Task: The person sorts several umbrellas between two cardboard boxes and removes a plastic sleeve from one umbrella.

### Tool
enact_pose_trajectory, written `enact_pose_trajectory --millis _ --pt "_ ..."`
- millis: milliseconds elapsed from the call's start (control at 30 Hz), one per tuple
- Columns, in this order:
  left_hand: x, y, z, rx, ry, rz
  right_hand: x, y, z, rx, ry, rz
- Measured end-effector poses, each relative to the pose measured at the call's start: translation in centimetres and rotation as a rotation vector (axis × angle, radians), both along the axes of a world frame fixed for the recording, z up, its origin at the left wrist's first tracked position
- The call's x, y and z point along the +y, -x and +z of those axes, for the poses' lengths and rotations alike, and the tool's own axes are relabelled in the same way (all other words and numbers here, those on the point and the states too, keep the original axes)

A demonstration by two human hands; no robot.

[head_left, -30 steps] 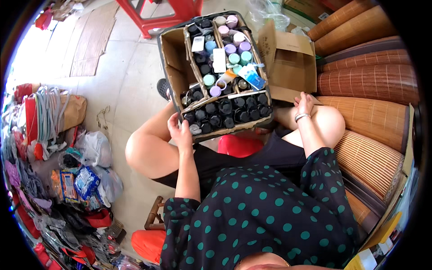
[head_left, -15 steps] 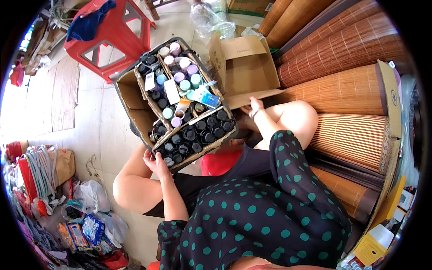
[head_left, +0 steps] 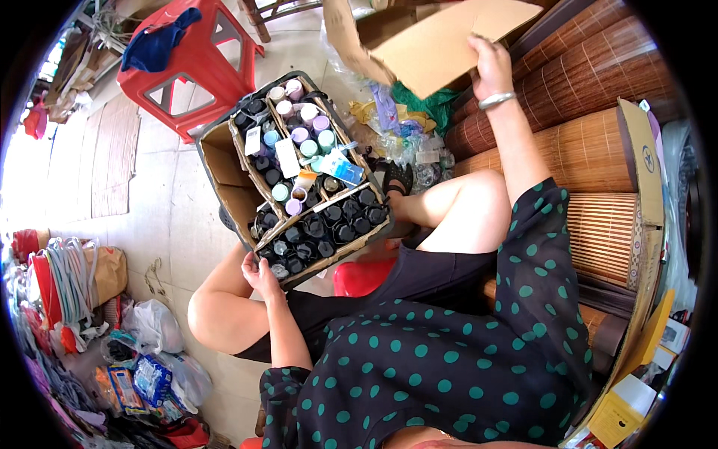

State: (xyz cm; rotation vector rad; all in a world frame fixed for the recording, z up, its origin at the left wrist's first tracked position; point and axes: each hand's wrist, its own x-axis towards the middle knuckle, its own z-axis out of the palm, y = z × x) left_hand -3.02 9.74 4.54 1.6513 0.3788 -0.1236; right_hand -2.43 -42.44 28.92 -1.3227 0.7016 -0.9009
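In front of me stands a dark-rimmed crate [head_left: 212,179] lined with cardboard and split into compartments. Several dark-capped bottles [head_left: 307,232] fill its near section, and bottles with pastel caps [head_left: 309,147] stand in the middle one. A blue card packet [head_left: 343,170] and white tags lie on top. My left hand [head_left: 261,275] grips the crate's near left corner, fingers curled at the rim. Out to the far right, my right hand [head_left: 492,69] is closed on a flap of an open cardboard box [head_left: 430,56], held up off the floor.
Rolled bamboo mats [head_left: 568,82] line the right side. Crumpled plastic bags and wrappings [head_left: 411,123] lie on the floor beyond my foot. A red stool [head_left: 187,75] with a dark blue cloth stands at far left. Bags and packets [head_left: 153,352] are heaped at near left.
My right hand has lifted the cardboard box away from beside the crate, up and to the far right, uncovering plastic wrappings and my sandalled foot. The left hand stays at the crate's corner.
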Motion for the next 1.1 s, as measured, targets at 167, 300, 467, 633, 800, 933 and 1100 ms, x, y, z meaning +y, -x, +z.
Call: enact_pose_trajectory --millis 167,300,467,633,800,933,1100 --pt "-0.3 0.4 1.3 0.012 -0.037 0.028 -0.8 -1.5 -1.5 -0.070 -0.138 0.037" --pt "0.1 0.3 0.1 0.011 0.024 0.038 -5.2 -1.6 -12.8 0.242 -0.180 -0.073" --pt "0.4 0.4 -1.2 -0.048 -0.007 0.031 -0.6 0.7 -23.5 0.372 -0.561 -0.032" --pt "1.1 0.1 -2.0 -0.041 -0.132 0.006 -1.2 2.6 -24.1 0.493 -0.505 -0.201" --pt "0.4 -3.8 -1.9 -0.111 -0.342 -0.042 3.2 0.0 -18.9 0.378 0.434 -0.018" --pt "-0.4 -7.4 -1.2 -0.130 -0.571 -0.162 16.7 -4.5 -13.3 0.386 0.602 0.570" --pt "-1.0 -9.2 -1.0 -0.057 -0.601 -0.241 31.4 -7.8 -17.4 0.238 1.092 1.277"
